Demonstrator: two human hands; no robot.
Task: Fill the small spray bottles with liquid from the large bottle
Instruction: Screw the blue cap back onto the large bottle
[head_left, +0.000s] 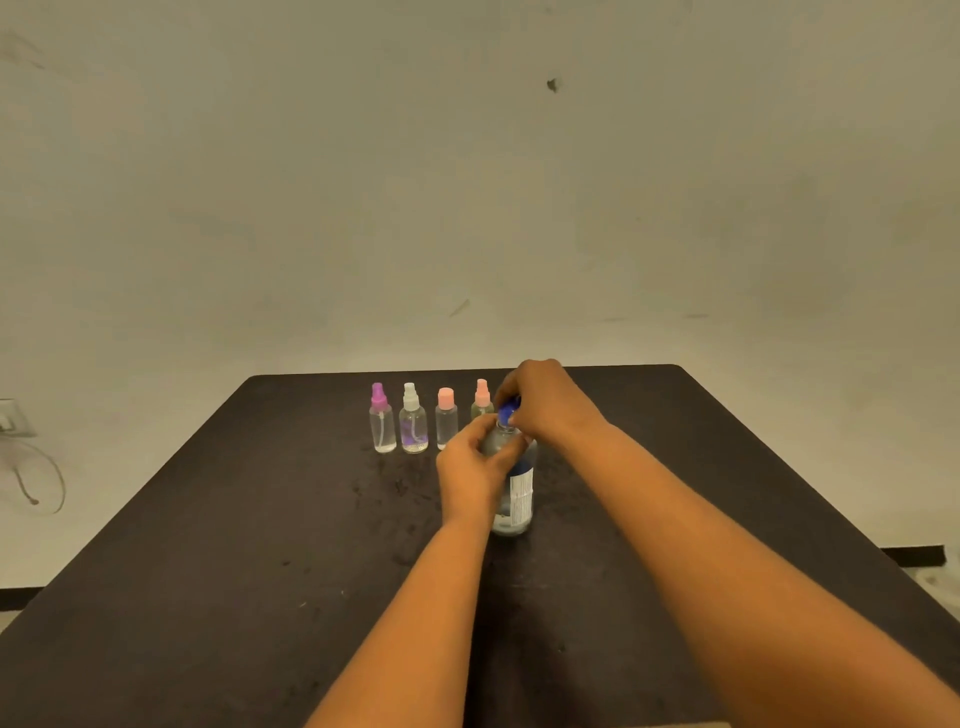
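Now upright on the table (208, 571), just in front of the small spray bottles (414, 426): large bottle (519, 493), gripped round the shoulder by left hand (475, 467), blue cap (508, 410) pinched by right hand (550, 400). Likely heavy with liquid, smooth, slippery; for pouring, better hold lower, round the label.

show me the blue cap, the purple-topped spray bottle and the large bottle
blue cap (507, 412): head view, its visible blue side
purple-topped spray bottle (383, 431): head view, middle of its clear body
large bottle (521, 493): head view, its white label
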